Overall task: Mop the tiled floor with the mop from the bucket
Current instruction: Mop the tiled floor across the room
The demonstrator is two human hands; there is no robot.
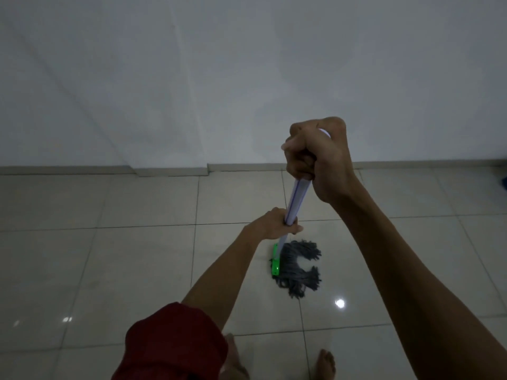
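A mop with a pale handle [297, 200] runs from my hands down to a green clamp [275, 263]. Its grey string head [299, 267] lies spread on the glossy beige floor tiles [142, 259], to the right of the clamp. My right hand [318, 157] grips the top end of the handle, fingers curled round it. Lower down, my left hand [277, 224] holds the handle just above the clamp. No bucket is in view.
A white wall [247, 78] with a low skirting [170, 170] stands just beyond the mop. My bare feet [325, 364] stand at the bottom edge. A red sleeve [170, 344] covers my left upper arm. Something blue [503, 182] shows at the right edge.
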